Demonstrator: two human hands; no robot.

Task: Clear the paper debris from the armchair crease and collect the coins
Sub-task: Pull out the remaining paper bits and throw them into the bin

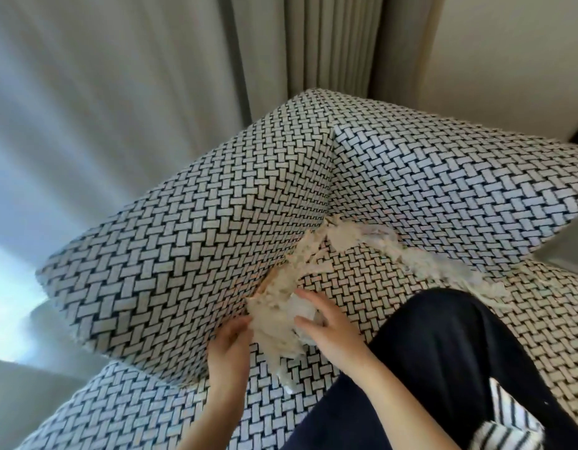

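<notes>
Paper debris: a pale, shredded wad, bunched at the near end of the crease where the seat cushion meets the side panel of the armchair. A thinner trail runs up the crease to the inner corner, then right along the foot of the back cushion. Coins: none visible (they may lie under the paper or deep in the crease; cannot tell).

Left hand: fingers curled into the wad's left edge against the side panel, gripping paper. Right hand: fingers spread and nearly straight, laid over the wad's right side and pressing it toward the left hand, not closed round it.

Step in hand, as judged: gathering the near wad between both hands. To do it well:
- Cup rather than pluck, since the shreds look loose and likely to shed.
- Sweep the right hand along the seat toward the panel and lift the bundle in one piece.
- Rake the rest of the trail down from the corner afterwards.
- Lift slowly, because a coin caught in the paper could drop back into the gap.
- With the paper out, press the seat down to open the crease and feel along it.

Surroundings: a dark trouser leg lies on the seat just right of the hands. A striped cloth is at lower right and a grey curtain hangs behind the chair.
</notes>
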